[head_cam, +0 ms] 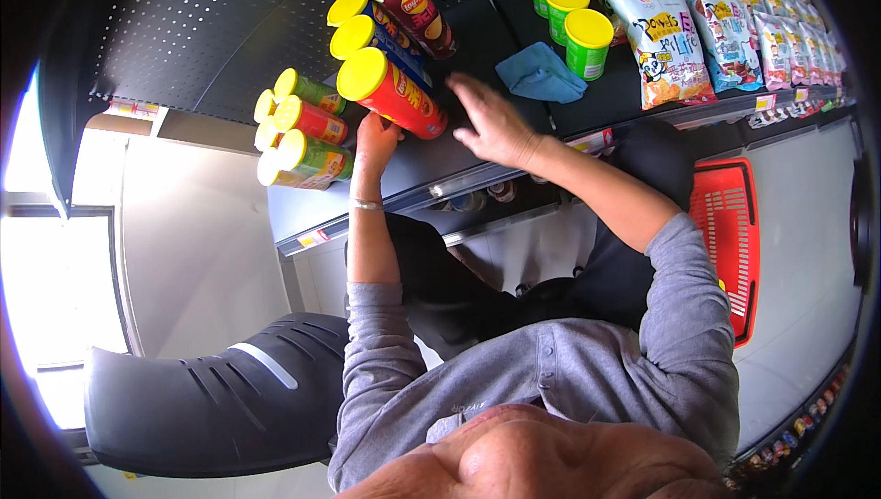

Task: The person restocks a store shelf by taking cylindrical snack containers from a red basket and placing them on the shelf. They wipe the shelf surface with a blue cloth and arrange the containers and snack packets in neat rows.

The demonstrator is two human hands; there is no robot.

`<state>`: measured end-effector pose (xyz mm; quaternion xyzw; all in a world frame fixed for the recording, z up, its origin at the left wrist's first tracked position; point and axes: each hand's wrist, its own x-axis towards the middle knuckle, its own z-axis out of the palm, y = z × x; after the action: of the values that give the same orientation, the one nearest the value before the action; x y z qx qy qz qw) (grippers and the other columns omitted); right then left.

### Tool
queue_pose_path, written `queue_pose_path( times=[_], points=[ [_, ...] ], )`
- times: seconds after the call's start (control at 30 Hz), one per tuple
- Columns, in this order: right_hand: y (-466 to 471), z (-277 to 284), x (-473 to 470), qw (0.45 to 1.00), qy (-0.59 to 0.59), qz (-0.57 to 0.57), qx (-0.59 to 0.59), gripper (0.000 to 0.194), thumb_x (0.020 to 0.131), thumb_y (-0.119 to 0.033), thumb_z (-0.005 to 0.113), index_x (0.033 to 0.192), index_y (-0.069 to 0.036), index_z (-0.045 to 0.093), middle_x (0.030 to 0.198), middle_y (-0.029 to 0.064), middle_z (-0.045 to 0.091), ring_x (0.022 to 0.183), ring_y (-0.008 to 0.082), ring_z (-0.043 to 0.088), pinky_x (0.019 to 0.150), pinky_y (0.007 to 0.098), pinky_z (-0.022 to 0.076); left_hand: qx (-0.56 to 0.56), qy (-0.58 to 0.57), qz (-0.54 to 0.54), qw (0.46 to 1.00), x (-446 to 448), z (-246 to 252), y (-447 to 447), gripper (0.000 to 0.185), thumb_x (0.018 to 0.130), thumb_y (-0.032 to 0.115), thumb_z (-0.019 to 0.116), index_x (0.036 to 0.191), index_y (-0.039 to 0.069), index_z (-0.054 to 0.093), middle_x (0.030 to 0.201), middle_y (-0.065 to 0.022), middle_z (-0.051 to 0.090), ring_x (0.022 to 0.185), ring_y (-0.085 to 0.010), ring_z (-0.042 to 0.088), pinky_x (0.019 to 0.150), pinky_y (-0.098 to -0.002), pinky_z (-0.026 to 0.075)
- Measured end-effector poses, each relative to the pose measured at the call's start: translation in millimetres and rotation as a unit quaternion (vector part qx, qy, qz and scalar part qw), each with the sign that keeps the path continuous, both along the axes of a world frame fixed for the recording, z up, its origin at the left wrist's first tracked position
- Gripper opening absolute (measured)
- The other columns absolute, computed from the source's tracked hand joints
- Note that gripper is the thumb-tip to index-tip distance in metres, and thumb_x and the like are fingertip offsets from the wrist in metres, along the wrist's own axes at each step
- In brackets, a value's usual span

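My left hand is at the near left side of a red Lay's canister with a yellow lid; its fingers are partly hidden, so its hold is unclear. My right hand is just right of that canister, fingers apart, holding nothing. Behind the red canister stand blue canisters and a dark red Lay's canister. Shorter green and red canisters with yellow lids are grouped to the left. A folded blue cloth lies on the dark shelf, beside small green canisters.
Snack bags stand in rows at the right. A perforated black back panel rises behind the shelf. Below are the shelf's front rail and my bent legs. A red plastic basket is at the right, a black plastic object at the lower left.
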<state>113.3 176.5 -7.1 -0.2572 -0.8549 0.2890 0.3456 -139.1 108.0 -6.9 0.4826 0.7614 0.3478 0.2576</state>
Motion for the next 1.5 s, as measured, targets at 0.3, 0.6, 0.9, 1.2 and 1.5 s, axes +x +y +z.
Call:
queue_pose_path(
  times=[0.3,0.6,0.9,1.2,1.5],
  points=[
    [-5,50,179,0.935,0.190,-0.282,0.100,0.056,0.088,-0.008,0.072,0.139,0.000,0.052,0.132,0.0175,0.062,0.119,0.0330,0.062,0.100,0.0425,0.0498,0.034,-0.031,-0.008,0.999,-6,2,-3,0.027,0.091,0.004,0.062,0.117,-0.003,0.063,0.093,-0.0111,0.073,0.072,-0.0174,0.068,0.067,-0.0306,0.054],
    [-146,-37,337,0.939,-0.136,-0.311,0.049,0.062,0.089,-0.017,0.071,0.145,-0.005,0.047,0.148,0.0211,0.047,0.136,0.0415,0.047,0.111,0.0496,0.0398,0.005,-0.109,-0.022,0.994,-55,-31,6,0.038,0.100,0.026,0.066,0.132,0.008,0.060,0.107,-0.0043,0.072,0.082,-0.0112,0.067,0.065,-0.0239,0.047],
    [-206,-116,517,0.716,-0.392,-0.499,-0.291,0.080,0.085,-0.049,0.077,0.144,-0.003,0.050,0.141,0.0220,0.056,0.134,0.0363,0.052,0.110,0.0447,0.0458,-0.022,-0.090,-0.024,0.995,-88,-45,15,0.035,0.098,0.028,0.070,0.125,0.007,0.063,0.107,-0.0008,0.070,0.084,-0.0094,0.066,0.066,-0.0202,0.045],
    [-236,-208,538,0.732,-0.395,-0.499,-0.244,0.084,0.080,-0.033,0.084,0.149,-0.013,0.041,0.146,0.0227,0.050,0.134,0.0421,0.049,0.110,0.0473,0.0453,-0.019,-0.127,-0.034,0.991,-73,-41,9,0.043,0.097,0.033,0.071,0.129,0.005,0.063,0.107,-0.0031,0.072,0.085,-0.0111,0.067,0.066,-0.0229,0.046],
    [-203,-140,534,0.761,-0.369,-0.518,-0.128,0.086,0.071,-0.009,0.085,0.147,-0.015,0.045,0.128,0.0245,0.060,0.118,0.0440,0.058,0.103,0.0513,0.0478,0.059,-0.160,0.107,0.979,-40,-20,8,0.034,0.097,0.021,0.067,0.126,0.004,0.064,0.109,-0.0053,0.071,0.089,-0.0133,0.064,0.072,-0.0281,0.050]
  ],
)
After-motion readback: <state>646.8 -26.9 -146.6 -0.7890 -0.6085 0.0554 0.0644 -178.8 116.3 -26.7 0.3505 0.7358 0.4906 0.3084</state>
